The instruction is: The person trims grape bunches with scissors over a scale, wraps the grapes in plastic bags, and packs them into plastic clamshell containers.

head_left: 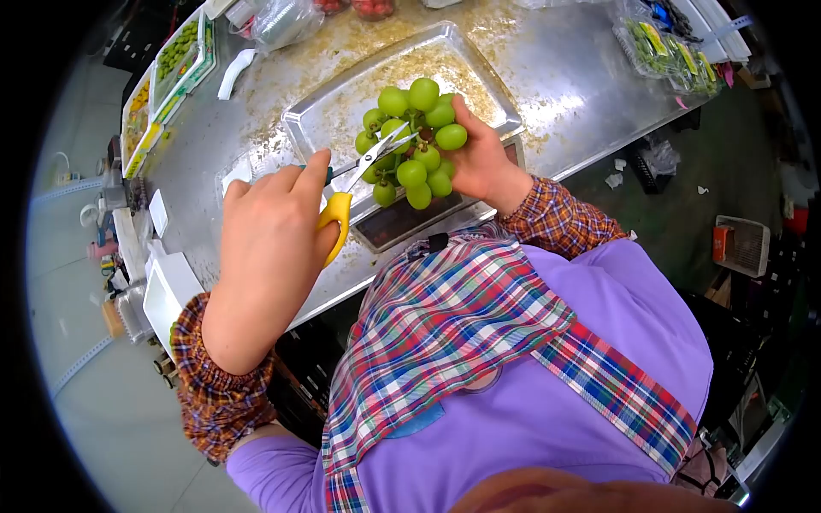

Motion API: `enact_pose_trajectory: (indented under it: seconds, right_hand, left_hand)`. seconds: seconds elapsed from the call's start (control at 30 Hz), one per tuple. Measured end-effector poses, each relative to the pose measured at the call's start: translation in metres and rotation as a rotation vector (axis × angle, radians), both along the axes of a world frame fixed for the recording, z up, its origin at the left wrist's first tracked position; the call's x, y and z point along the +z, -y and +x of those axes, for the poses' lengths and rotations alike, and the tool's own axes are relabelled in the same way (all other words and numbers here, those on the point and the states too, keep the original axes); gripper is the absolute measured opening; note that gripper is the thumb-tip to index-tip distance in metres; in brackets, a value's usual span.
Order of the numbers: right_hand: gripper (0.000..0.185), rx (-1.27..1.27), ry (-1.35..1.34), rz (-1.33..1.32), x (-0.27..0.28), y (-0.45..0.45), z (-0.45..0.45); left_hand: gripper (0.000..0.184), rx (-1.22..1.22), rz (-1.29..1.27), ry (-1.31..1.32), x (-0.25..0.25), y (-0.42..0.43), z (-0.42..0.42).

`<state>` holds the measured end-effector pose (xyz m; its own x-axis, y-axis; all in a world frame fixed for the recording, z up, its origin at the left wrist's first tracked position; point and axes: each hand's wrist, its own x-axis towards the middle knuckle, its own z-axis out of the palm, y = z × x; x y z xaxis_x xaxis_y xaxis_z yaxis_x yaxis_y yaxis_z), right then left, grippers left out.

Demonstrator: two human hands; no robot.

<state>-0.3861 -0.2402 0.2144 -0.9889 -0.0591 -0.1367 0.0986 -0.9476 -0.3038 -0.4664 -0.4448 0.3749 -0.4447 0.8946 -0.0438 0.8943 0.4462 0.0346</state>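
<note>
A bunch of green grapes point(412, 173) is held up over a metal tray point(299, 128) by my right hand point(486, 162), whose fingers are closed round its right side. My left hand point(275, 235) grips a pair of scissors point(340, 208) with a yellow handle. The blades are parted and reach in among the grapes and stems at the middle of the bunch. Part of my right hand is hidden behind the fruit.
The metal table point(564, 51) carries scattered brownish residue. Boxes of fruit point(178, 53) stand at the far left, with a white strip point(235, 73) beside them. Clear-wrapped green packs point(663, 56) lie at the far right. A dark panel point(402, 224) sits by the table's near edge.
</note>
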Motion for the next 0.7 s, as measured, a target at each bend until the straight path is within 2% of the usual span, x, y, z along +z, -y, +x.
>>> enact_pose_trajectory:
  seconds: [0.17,0.27,0.47,0.67,0.7]
  right_hand:
    - [0.062,0.028,-0.020,0.006,-0.002,0.011,0.010]
    - [0.061,0.030,-0.041,0.006,-0.004,0.014,0.014]
    - [0.062,0.001,-0.053,0.013,0.000,0.020,0.023]
    - [0.060,-0.017,-0.084,0.019,-0.004,0.020,0.028]
    - [0.059,0.002,-0.070,-0.043,-0.009,0.021,0.029]
  left_hand:
    - [0.039,-0.087,-0.167,-0.092,0.013,-0.006,0.004]
    - [0.033,-0.140,-0.180,-0.095,0.020,-0.004,0.008]
    - [0.022,-0.228,-0.273,-0.275,0.019,-0.013,0.012]
    - [0.013,-0.268,-0.466,-0.261,0.039,-0.035,0.018]
    - [0.012,-0.274,-0.469,-0.243,0.041,-0.037,0.019]
